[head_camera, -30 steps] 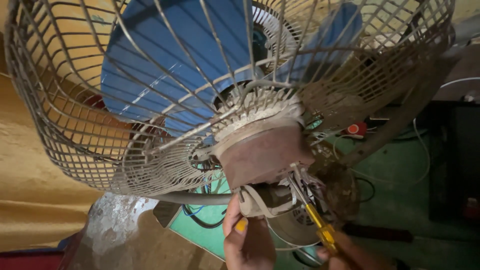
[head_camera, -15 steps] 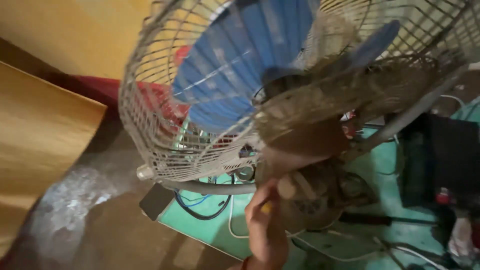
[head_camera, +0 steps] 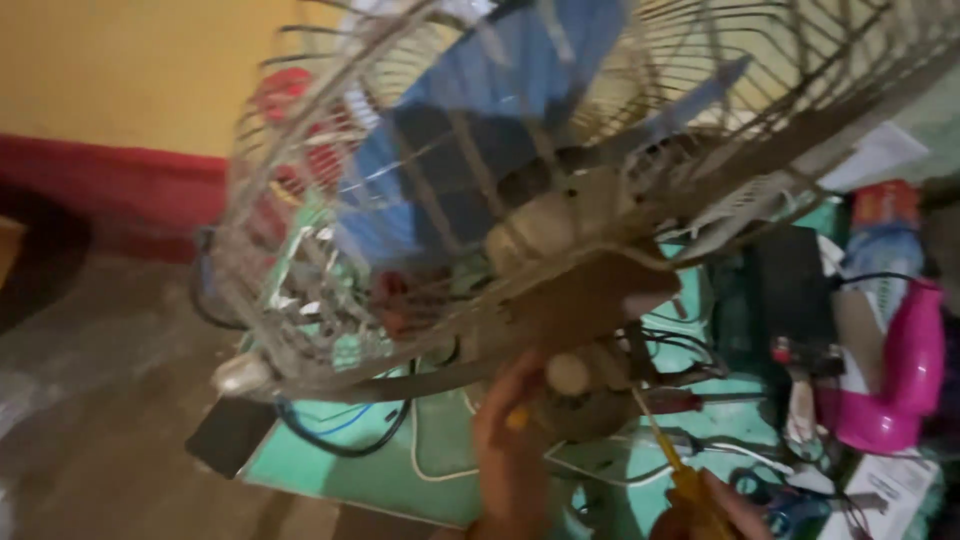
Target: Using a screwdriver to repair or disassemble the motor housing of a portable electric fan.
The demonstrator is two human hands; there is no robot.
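A dusty electric fan with a wire cage [head_camera: 330, 270] and blue blades [head_camera: 480, 90] fills the upper view, tilted over. Its brown motor housing [head_camera: 590, 290] faces down toward me. My left hand [head_camera: 510, 450] grips the fan from below at the motor's underside, near a round knob [head_camera: 568, 373]. My right hand [head_camera: 715, 510] shows at the bottom edge, closed on a yellow-handled screwdriver [head_camera: 672, 462] whose shaft points up to the motor's base. The picture is blurred by motion.
A green mat [head_camera: 400, 470] on the floor carries white and blue wires, a red-handled tool [head_camera: 690, 402] and a black box [head_camera: 790, 290]. A pink hair dryer [head_camera: 900, 380] lies at the right. A yellow wall with a red skirting [head_camera: 110, 180] stands at the left.
The view has swung right and the fan has tipped further over. The hair dryer and mat clutter have come into sight. Both hands stay under the motor.
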